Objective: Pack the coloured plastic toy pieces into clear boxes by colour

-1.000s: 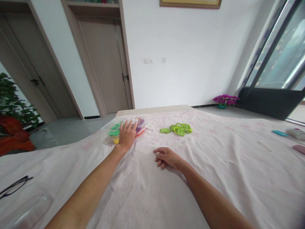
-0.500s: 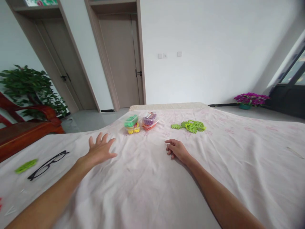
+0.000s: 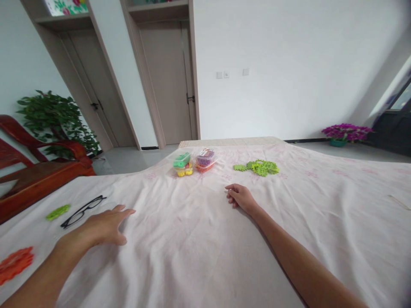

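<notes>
My left hand [image 3: 107, 225] hovers low over the left part of the white cloth, thumb and fingers spread with nothing between them. Beside it lie black-framed glasses [image 3: 82, 211], and further left a bright green lacy piece [image 3: 58, 211]. An orange-red scalloped piece [image 3: 15, 264] shows left of my left forearm. On the cloth right of centre rests my right hand [image 3: 241, 199], its fingers loosely curled in and the index finger a little straighter; I see nothing in it. Beyond it is a pile of green lacy, toothed-edge pieces [image 3: 263, 167].
Clear plastic boxes stand at the table's far side: one with green [image 3: 182, 159] over yellow contents, another with purple [image 3: 205, 157] over orange. A pale-patterned cloth [image 3: 192, 239] covers the table in wrinkles. A wooden chair [image 3: 73, 152] is at left; a thin strand [image 3: 399, 202] lies far right.
My left hand has moved left and nearer to me, towards the glasses. The right hand has hardly moved. The view has turned slightly left, bringing more of the orange-red piece into sight.
</notes>
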`<state>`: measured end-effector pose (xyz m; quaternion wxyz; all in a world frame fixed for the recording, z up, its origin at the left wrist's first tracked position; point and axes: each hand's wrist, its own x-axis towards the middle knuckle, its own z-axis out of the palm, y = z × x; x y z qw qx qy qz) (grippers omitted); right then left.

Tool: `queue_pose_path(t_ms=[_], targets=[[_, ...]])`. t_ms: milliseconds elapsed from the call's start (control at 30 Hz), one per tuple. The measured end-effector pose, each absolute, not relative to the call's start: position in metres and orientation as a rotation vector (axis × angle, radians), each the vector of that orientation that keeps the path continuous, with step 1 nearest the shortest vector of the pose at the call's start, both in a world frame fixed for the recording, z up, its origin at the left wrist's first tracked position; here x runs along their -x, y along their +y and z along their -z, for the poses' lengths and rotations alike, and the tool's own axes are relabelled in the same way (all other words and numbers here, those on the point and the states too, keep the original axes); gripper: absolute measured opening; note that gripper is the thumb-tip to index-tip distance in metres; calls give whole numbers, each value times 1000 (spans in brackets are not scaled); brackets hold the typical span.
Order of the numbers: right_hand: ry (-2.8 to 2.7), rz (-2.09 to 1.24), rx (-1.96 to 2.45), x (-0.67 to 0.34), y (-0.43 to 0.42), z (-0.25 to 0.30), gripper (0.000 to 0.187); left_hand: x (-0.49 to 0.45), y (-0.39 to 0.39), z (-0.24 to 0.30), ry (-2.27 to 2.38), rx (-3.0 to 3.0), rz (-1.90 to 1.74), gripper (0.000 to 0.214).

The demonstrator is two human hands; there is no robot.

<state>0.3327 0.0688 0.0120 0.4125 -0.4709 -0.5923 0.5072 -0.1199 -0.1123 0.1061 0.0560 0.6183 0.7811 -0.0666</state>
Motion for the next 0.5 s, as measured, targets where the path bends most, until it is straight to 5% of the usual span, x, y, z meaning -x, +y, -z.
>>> queue_pose_path(t_ms=[267, 500], targets=[[-1471, -1234, 1206, -331, 66, -13, 18, 115, -103, -86, 2314, -2013, 119, 43], [-1511, -1209, 1213, -331, 66, -10, 20, 72, -80, -84, 2165, -2177, -67, 34]])
